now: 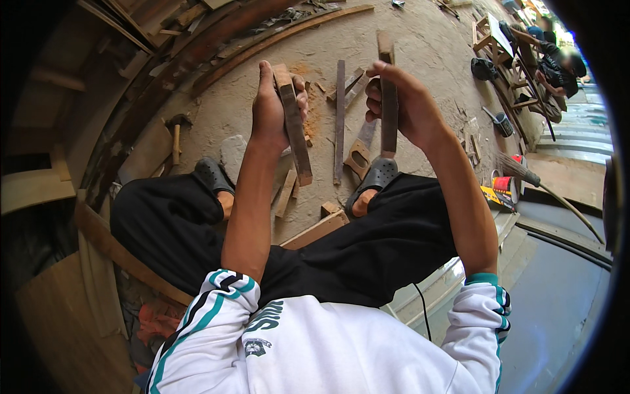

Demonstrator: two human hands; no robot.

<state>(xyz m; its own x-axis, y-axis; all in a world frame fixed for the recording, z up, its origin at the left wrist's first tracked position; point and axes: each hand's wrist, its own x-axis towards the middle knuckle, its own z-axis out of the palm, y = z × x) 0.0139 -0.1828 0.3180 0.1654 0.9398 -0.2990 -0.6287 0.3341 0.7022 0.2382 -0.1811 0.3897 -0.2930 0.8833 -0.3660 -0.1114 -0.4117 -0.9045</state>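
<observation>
My left hand [270, 113] is closed around a short brown wood strip [293, 128], held roughly upright with its pale cut end at the top. My right hand [405, 105] grips a second, longer wood strip [388, 98] of similar thickness. Both pieces are apart, raised over the floor in front of my knees. Between them a dark wood strip [339, 125] lies on the ground. Beside it, partly hidden by the right-hand strip, rests a handsaw with a wooden handle [357, 159].
A hammer [176, 141] lies to the left near planks and long boards [275, 39]. Wood offcuts [286, 194] lie between my feet. Right stand a can [504, 186], a brush [522, 169] and a dark cup [503, 125]. Another person [558, 69] sits at far right by a wooden stool [492, 36].
</observation>
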